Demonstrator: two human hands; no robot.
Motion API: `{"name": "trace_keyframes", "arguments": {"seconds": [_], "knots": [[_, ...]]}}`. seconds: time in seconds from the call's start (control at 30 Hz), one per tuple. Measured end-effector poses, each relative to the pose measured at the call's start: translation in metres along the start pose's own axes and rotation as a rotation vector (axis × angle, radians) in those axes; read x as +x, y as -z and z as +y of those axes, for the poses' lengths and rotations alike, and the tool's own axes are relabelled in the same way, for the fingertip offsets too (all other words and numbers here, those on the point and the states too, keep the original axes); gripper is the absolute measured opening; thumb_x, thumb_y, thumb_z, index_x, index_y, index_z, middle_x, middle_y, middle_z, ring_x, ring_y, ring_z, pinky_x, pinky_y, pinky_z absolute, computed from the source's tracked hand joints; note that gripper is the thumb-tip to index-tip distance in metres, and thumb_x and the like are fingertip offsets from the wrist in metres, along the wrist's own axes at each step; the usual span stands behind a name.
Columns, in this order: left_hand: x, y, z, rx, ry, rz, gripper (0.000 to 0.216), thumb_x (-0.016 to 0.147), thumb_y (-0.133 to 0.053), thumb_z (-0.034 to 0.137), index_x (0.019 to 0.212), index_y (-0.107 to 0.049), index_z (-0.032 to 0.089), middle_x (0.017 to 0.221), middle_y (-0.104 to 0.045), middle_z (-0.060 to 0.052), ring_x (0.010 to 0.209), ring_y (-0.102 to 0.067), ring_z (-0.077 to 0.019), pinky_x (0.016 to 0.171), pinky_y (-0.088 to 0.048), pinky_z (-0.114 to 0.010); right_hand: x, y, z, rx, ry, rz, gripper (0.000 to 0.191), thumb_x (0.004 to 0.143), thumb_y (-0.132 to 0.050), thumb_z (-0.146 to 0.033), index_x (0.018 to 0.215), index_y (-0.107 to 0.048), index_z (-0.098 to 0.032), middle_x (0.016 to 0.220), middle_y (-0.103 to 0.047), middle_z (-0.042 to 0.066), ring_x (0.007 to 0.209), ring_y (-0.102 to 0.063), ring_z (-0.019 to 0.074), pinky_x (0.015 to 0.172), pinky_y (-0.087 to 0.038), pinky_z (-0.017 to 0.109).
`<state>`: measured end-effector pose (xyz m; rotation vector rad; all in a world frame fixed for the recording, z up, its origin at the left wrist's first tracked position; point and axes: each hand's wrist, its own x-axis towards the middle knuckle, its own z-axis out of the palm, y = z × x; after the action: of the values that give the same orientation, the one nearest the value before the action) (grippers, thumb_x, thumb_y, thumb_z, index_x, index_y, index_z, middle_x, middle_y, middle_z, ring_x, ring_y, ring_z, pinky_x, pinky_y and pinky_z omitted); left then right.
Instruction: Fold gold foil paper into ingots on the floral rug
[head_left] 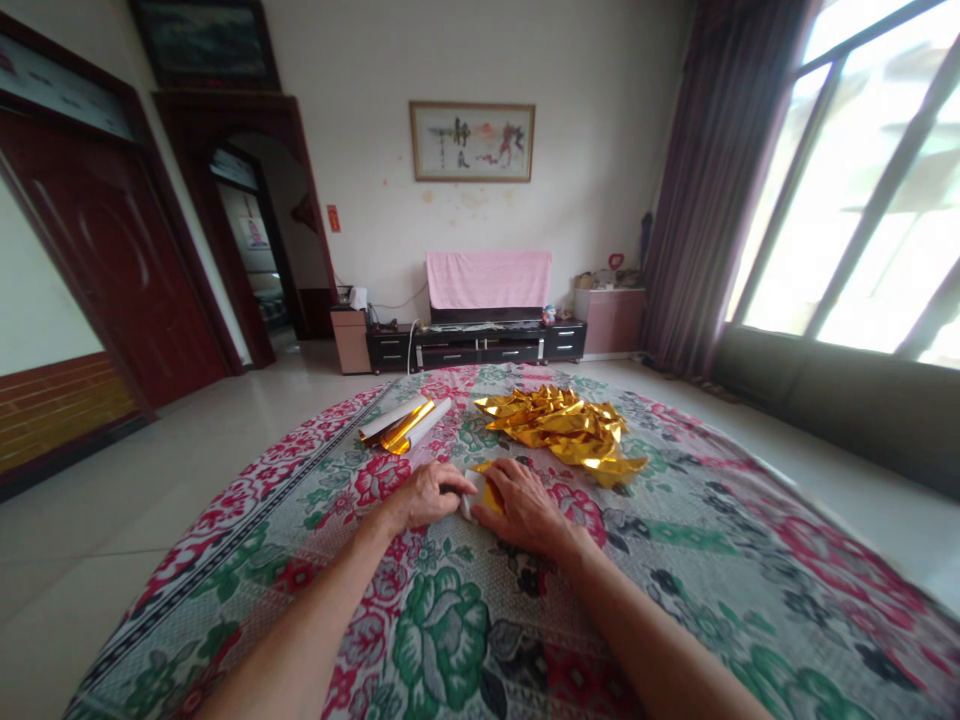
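Note:
A small piece of gold foil paper (477, 484) with a white back lies on the flowered tablecloth between my hands, partly covered by them. My left hand (431, 494) has its fingers curled, thumb and fingertips at the paper's left edge. Across the right part of the paper lies my right hand (517, 502), fingers stretched forward and pressing it down. Beyond my right hand rests a heap of folded gold foil pieces (562, 425). Rolled sheets of gold foil paper (405, 424), white on the outside, lie beyond my left hand.
The round table wears a flowered tablecloth (442, 640) in red, green and grey. Past its far edge stand a low black TV cabinet (480, 350) and a pink cloth (487, 280) draped above it. A window (862, 180) with a dark curtain (727, 180) is at the right.

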<state>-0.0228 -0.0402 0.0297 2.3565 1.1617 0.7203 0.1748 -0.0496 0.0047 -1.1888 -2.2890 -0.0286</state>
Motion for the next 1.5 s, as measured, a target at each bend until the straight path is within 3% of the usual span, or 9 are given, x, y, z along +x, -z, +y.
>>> {"name": "trace_keyframes", "arguments": {"seconds": [0.2, 0.53, 0.97, 1.13, 1.23, 1.5], "knots": [[-0.002, 0.004, 0.001, -0.118, 0.046, -0.060, 0.037, 0.065, -0.045, 0.009, 0.090, -0.071, 0.017, 0.088, -0.069, 0.000, 0.081, -0.060, -0.0127, 0.077, -0.045, -0.021, 0.000, 0.002, -0.001, 0.003, -0.002, -0.009, 0.040, 0.076, -0.057, -0.047, 0.104, -0.055, -0.018, 0.106, -0.051, 0.008, 0.100, -0.048, 0.0200, 0.088, -0.036, 0.032], [-0.001, 0.006, -0.005, -0.056, -0.010, -0.116, 0.019, 0.069, -0.060, 0.024, 0.083, -0.072, 0.018, 0.080, -0.066, -0.001, 0.080, -0.057, -0.0122, 0.076, -0.042, -0.019, 0.001, 0.003, -0.001, 0.009, -0.005, -0.027, 0.044, 0.078, -0.052, -0.052, 0.105, -0.055, -0.018, 0.106, -0.052, 0.009, 0.099, -0.048, 0.0209, 0.087, -0.037, 0.034], [0.007, 0.006, -0.013, 0.010, -0.050, -0.205, 0.021, 0.071, -0.058, 0.027, 0.085, -0.073, 0.022, 0.079, -0.066, 0.000, 0.080, -0.057, -0.0130, 0.077, -0.042, -0.019, 0.004, 0.015, -0.001, 0.061, 0.021, -0.122, 0.033, 0.076, -0.054, -0.046, 0.096, -0.057, -0.020, 0.105, -0.049, 0.009, 0.097, -0.047, 0.0203, 0.084, -0.040, 0.034], [0.006, 0.010, -0.007, 0.030, -0.020, -0.227, 0.022, 0.067, -0.058, 0.025, 0.084, -0.073, 0.023, 0.081, -0.066, -0.001, 0.081, -0.058, -0.0137, 0.077, -0.042, -0.019, 0.008, 0.018, 0.000, 0.059, 0.034, -0.173, 0.019, 0.085, -0.042, -0.029, 0.090, -0.058, -0.020, 0.099, -0.052, 0.006, 0.093, -0.047, 0.0173, 0.083, -0.040, 0.031], [0.008, 0.008, -0.008, 0.046, -0.017, -0.222, 0.023, 0.065, -0.058, 0.022, 0.083, -0.073, 0.023, 0.081, -0.066, -0.001, 0.081, -0.058, -0.0142, 0.078, -0.043, -0.020, 0.010, 0.013, 0.003, 0.039, 0.028, -0.158, 0.026, 0.087, -0.032, -0.018, 0.092, -0.058, -0.020, 0.099, -0.053, 0.006, 0.092, -0.049, 0.0157, 0.084, -0.040, 0.030], [0.008, 0.004, -0.011, 0.055, -0.018, -0.197, 0.023, 0.065, -0.057, 0.023, 0.082, -0.073, 0.022, 0.079, -0.066, -0.001, 0.078, -0.059, -0.0141, 0.080, -0.042, -0.021, 0.005, 0.003, -0.001, -0.064, 0.000, -0.079, 0.024, 0.084, -0.039, -0.020, 0.099, -0.058, -0.019, 0.111, -0.050, 0.008, 0.101, -0.045, 0.0188, 0.089, -0.036, 0.032]]}}
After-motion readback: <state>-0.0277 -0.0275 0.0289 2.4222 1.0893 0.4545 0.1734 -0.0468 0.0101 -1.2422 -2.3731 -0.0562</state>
